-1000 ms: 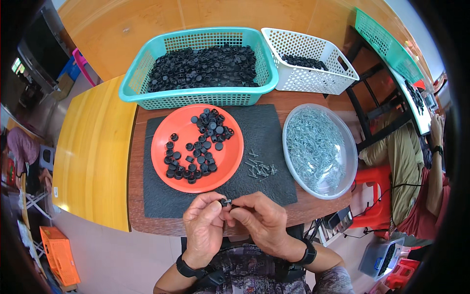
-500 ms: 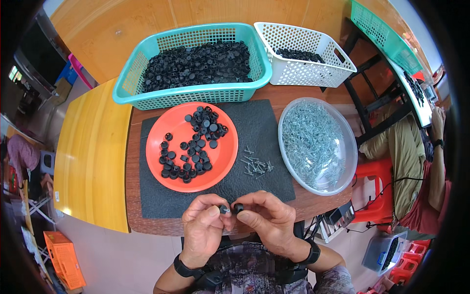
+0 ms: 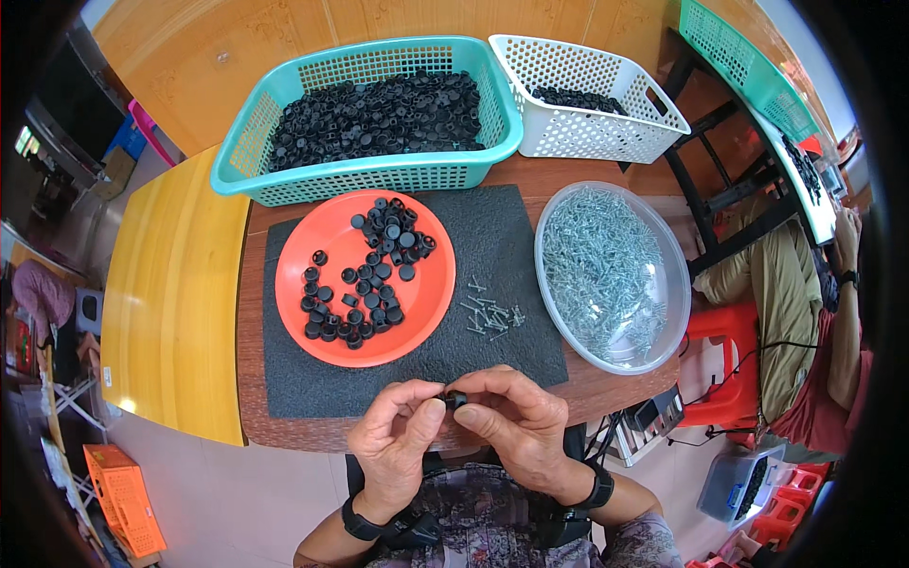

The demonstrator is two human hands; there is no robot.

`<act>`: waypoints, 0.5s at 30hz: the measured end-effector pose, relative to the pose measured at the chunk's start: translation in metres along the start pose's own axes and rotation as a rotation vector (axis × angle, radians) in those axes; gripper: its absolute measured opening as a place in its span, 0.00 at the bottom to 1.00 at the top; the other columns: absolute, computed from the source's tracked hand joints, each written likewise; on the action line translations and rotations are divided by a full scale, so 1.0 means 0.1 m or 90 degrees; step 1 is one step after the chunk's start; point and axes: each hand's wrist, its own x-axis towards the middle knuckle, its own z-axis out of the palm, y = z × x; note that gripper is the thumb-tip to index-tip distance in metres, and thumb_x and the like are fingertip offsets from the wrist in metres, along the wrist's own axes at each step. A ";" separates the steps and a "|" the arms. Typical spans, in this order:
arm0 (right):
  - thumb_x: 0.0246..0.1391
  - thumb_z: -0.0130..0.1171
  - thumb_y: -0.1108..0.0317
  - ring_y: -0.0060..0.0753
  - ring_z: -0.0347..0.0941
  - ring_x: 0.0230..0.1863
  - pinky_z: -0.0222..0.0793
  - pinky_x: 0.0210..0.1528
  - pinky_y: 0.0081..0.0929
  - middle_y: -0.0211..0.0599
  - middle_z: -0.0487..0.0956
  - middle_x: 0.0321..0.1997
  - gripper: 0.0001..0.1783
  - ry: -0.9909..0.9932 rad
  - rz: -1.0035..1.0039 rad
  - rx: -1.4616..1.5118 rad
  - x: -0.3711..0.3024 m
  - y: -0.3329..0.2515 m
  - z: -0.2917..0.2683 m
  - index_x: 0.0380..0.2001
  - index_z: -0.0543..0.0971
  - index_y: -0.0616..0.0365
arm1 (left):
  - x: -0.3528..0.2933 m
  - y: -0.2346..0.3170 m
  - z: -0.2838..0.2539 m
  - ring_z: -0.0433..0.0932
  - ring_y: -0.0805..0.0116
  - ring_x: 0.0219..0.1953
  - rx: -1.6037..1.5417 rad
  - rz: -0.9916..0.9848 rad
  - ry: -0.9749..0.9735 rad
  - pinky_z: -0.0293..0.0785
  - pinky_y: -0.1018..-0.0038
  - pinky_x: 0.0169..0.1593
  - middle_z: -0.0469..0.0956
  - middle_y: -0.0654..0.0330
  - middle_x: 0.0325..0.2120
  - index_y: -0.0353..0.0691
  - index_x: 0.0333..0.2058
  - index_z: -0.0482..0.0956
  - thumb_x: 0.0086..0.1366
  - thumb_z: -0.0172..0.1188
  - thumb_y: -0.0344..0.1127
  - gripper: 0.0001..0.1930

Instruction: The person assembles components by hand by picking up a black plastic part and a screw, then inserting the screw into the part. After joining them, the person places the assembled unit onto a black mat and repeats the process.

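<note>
At the table's near edge, my right hand (image 3: 516, 426) pinches a small black cap (image 3: 456, 399) between thumb and fingertips. My left hand (image 3: 398, 437) is closed too, its fingertips meeting the cap's left side. The screw between those left fingers is mostly hidden now. Ahead and to the left, an orange-red plate (image 3: 308, 227) holds many loose black caps (image 3: 383, 275). Several silver screws (image 3: 492, 317) lie scattered on the dark mat (image 3: 502, 227), right of the plate. A clear round tub (image 3: 677, 312) full of similar screws stands to the right.
At the back stand a teal basket (image 3: 369, 180) of black parts and a white basket (image 3: 606, 142) with more. Left is a yellow tabletop (image 3: 170, 312). A person (image 3: 814, 322) sits at the right near a red stool (image 3: 720, 369). An orange crate (image 3: 123, 497) stands on the floor.
My two hands have come together, and the screw end in the left fingers now meets the black cap in the right. The whole view has shifted slightly.
</note>
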 end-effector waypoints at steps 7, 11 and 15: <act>0.51 0.60 0.80 0.19 0.73 0.39 0.71 0.40 0.17 0.34 0.77 0.38 0.12 0.012 0.021 -0.036 -0.02 0.06 -0.01 0.42 0.77 0.64 | -0.01 -0.02 -0.06 0.73 0.81 0.33 0.078 0.053 -0.070 0.71 0.85 0.36 0.74 0.61 0.35 0.31 0.42 0.77 0.59 0.62 0.22 0.12; 0.53 0.59 0.80 0.19 0.73 0.39 0.71 0.40 0.16 0.33 0.76 0.38 0.12 0.014 0.053 -0.016 -0.02 0.07 -0.02 0.42 0.78 0.64 | 0.02 0.00 -0.07 0.73 0.80 0.33 0.091 0.069 -0.085 0.70 0.84 0.35 0.74 0.61 0.36 0.31 0.42 0.77 0.58 0.63 0.22 0.13; 0.53 0.59 0.79 0.19 0.73 0.38 0.71 0.40 0.16 0.32 0.77 0.38 0.13 0.010 0.049 0.005 -0.03 0.06 -0.01 0.43 0.78 0.62 | 0.00 -0.02 -0.11 0.73 0.79 0.33 0.062 0.039 -0.084 0.71 0.83 0.36 0.74 0.61 0.35 0.31 0.43 0.77 0.57 0.64 0.23 0.14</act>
